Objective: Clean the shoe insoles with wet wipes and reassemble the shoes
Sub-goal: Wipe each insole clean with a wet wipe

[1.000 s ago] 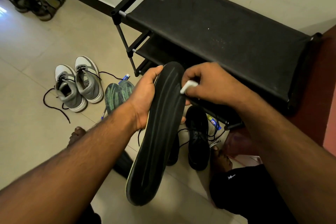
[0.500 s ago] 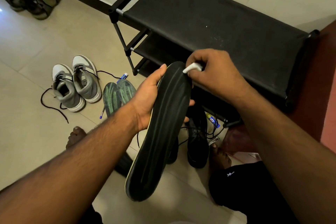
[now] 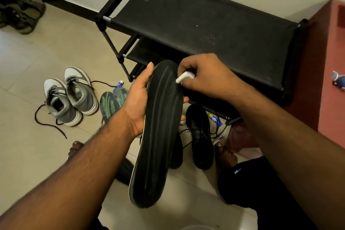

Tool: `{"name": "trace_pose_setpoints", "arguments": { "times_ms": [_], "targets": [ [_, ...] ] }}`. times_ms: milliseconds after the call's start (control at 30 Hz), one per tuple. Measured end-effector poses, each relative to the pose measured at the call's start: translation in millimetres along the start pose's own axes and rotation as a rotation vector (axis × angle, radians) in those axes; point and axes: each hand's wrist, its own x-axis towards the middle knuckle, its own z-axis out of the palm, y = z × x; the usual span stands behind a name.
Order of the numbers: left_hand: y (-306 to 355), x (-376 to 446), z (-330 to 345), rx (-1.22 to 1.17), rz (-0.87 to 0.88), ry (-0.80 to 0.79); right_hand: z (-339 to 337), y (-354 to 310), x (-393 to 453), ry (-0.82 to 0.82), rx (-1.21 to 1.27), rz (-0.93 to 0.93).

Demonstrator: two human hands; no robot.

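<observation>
Olive sandals [image 3: 20, 13]: floor's far-left corner, by the wall.
Grey high-top sneakers [image 3: 71, 97]: pair, laces loose, on the tiled floor [image 3: 28, 73].
Green patterned insoles [image 3: 112, 102]: two, just beside the sneakers, partly hidden by the left forearm.
Left hand [image 3: 139, 99]: fingers wrapped round the black insole [image 3: 158, 132], held above the floor.
Right hand [image 3: 203, 76]: pinches a rolled wet wipe [image 3: 183, 77] against the insole's toe end.
Black shoes [image 3: 200, 136]: beneath, one largely hidden by the insole.
Black shoe rack [image 3: 214, 20]: behind.
</observation>
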Motion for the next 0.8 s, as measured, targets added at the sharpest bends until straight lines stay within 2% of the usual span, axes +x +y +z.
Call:
{"name": "trace_pose_setpoints", "arguments": {
  "times_ms": [67,133,300,367,400,500,533,600,733,800],
  "targets": [
    [3.6,-0.8,-0.3,-0.035,0.038,0.033,1.9,-2.0,-2.3,-0.177,-0.019,-0.009],
    [6.4,-0.9,-2.5,-0.044,0.050,0.070,5.7,-2.1,-1.9,-0.213,-0.042,-0.013],
    [2.3,-4.8,-2.5,-0.002,-0.008,-0.019,7.9,0.1,2.2,0.083,-0.031,-0.002],
    [2.9,-6.1,-2.6,0.001,0.009,-0.021,7.2,-0.3,2.0,0.109,-0.011,-0.025],
    [4.0,-6.6,-3.3,0.002,0.033,-0.012,6.2,-1.6,1.1,0.060,0.002,-0.036],
    [6.7,-6.8,-7.2,0.010,0.107,0.054,4.9,-7.9,-3.0,-0.226,0.006,-0.039],
    [5.9,-7.3,-7.4,0.008,0.106,0.060,5.5,-7.3,-3.1,-0.257,-0.003,-0.034],
    [2.1,-7.8,-5.1,0.003,0.074,0.023,7.8,-3.3,-1.1,-0.158,-0.020,-0.015],
    [-3.1,-6.9,-1.6,-0.009,0.020,-0.006,8.6,3.3,3.9,0.210,-0.028,-0.004],
    [-1.6,-6.3,-3.4,0.000,0.020,-0.004,5.5,2.0,3.2,0.176,-0.011,-0.038]
  ]
}}
